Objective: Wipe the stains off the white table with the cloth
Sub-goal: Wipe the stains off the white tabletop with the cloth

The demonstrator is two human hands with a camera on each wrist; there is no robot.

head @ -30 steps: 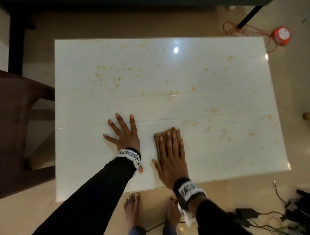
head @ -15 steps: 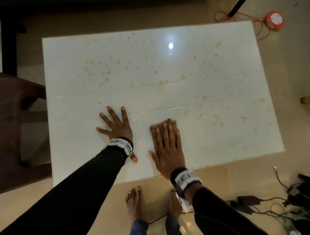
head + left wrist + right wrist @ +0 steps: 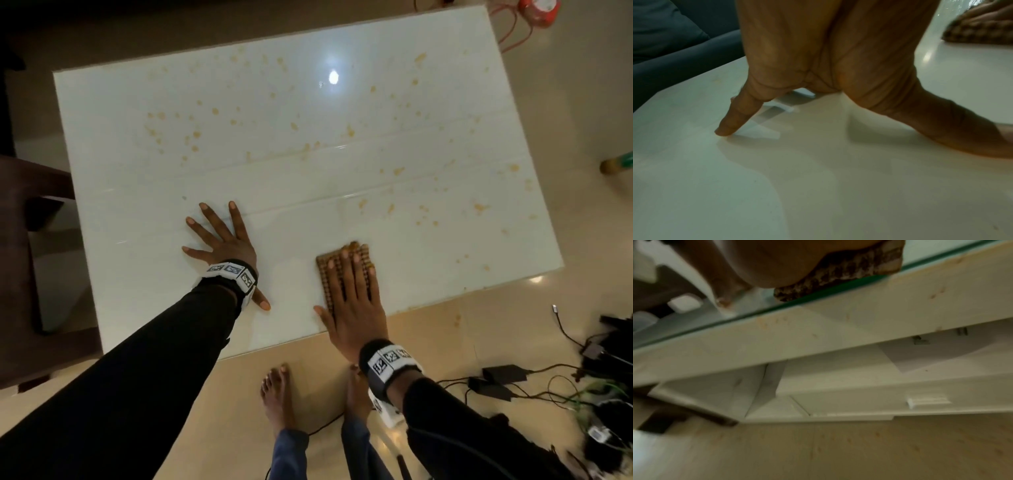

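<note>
The white glass-topped table (image 3: pixel 113 137) carries several orange stains (image 3: pixel 397 170) over its far half and right side. My right hand (image 3: pixel 349 284) lies flat with straight fingers on the brown woven cloth (image 3: pixel 363 255) and presses it down near the table's front edge, with the heel of the palm over that edge. In the right wrist view the cloth (image 3: pixel 838 277) shows under the palm at the glass edge. My left hand (image 3: pixel 219 236) rests open on the table to the cloth's left, fingers spread. The left wrist view shows its fingertips (image 3: pixel 723 131) touching the top and the cloth (image 3: pixel 978 32) beyond.
A dark wooden chair (image 3: pixel 20 240) stands at the table's left side. Cables and adapters (image 3: pixel 503 375) lie on the floor at the right, and a red object (image 3: pixel 536 12) sits at the far right. My bare feet (image 3: pixel 277 394) stand at the front edge.
My right hand has slid the cloth to the right, away from the left hand, and a little toward the front edge. The left hand has stayed flat in place.
</note>
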